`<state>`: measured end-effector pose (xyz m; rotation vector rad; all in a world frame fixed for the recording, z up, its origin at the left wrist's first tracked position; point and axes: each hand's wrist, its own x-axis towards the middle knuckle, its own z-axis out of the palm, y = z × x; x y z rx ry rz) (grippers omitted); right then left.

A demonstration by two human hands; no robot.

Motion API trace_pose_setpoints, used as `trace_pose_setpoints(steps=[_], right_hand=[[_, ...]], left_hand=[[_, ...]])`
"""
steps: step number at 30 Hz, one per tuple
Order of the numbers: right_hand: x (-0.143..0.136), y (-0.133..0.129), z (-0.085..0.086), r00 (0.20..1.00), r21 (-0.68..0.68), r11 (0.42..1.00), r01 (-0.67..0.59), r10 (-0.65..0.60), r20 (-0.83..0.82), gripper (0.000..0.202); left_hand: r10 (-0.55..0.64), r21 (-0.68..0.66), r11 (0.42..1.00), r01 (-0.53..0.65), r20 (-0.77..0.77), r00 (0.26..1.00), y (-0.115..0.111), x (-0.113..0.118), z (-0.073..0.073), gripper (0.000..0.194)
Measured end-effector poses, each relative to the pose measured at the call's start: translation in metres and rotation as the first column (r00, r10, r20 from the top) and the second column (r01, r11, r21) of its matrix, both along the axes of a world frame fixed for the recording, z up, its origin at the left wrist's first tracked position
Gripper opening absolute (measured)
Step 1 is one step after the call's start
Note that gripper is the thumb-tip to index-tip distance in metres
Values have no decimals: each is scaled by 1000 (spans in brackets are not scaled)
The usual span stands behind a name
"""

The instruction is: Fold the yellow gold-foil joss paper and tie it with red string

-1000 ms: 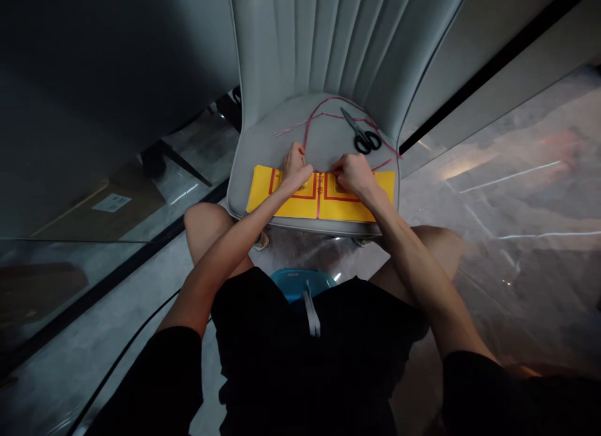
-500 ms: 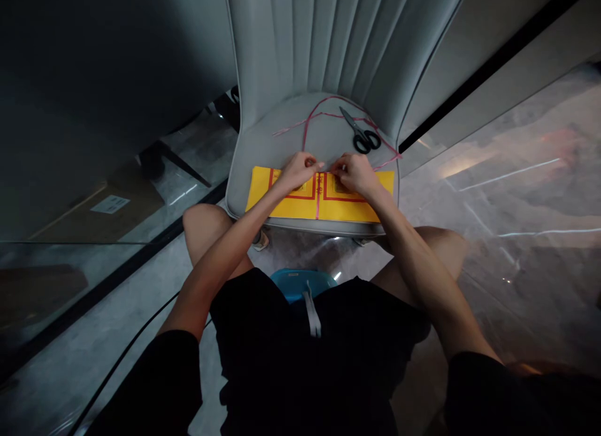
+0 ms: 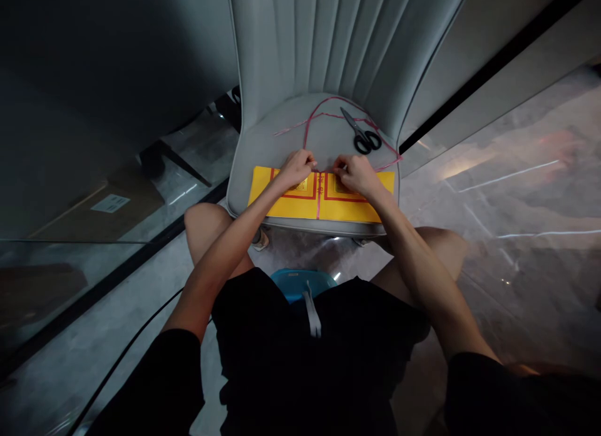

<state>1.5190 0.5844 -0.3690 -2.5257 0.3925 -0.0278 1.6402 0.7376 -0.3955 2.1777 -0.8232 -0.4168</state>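
Observation:
A flat yellow paper bundle (image 3: 286, 208) with red printed frames and dark characters lies across the front of the chair seat. A pinkish-red plastic string (image 3: 318, 208) runs over its middle from front to back. At the bundle's far edge, my left hand (image 3: 298, 167) is closed in a pinch on the string, just left of the middle. My right hand (image 3: 355, 172) pinches the string just right of it, with curled fingers above the paper. The fingertips are small and dim, and the short string between them is hard to make out.
Black-handled scissors (image 3: 360, 133) lie on the grey chair (image 3: 263, 136) behind my hands, among loose loops of the string. A blue plastic object (image 3: 300, 279) shows between my legs. A cardboard box (image 3: 103, 204) appears on the left, behind or reflected in a glossy panel.
My left hand has drawn slightly back and its fingers have curled in, so the gap between the hands is a bit wider. My right hand has barely moved.

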Motion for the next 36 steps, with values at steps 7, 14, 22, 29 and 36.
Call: trace_pose_setpoints(steps=[7, 14, 22, 29, 36], right_hand=[[1, -2, -3, 999, -65, 997, -49, 49, -3, 23], [5, -3, -4, 999, 9, 999, -46, 45, 26, 17], [7, -7, -9, 998, 59, 998, -7, 4, 58, 12], [11, -5, -6, 998, 88, 994, 59, -58, -7, 15], [13, 2, -2, 993, 120, 988, 97, -88, -78, 11]], left_hand=[[-238, 100, 965, 243, -63, 969, 3, 11, -1, 19], [-344, 119, 928, 352, -79, 935, -9, 33, -3, 18], [-410, 271, 887, 374, 91, 907, -7, 25, 2, 17], [-281, 160, 952, 259, 131, 951, -5, 9, -1, 17], [-161, 14, 987, 161, -40, 986, -14, 15, -12, 25]])
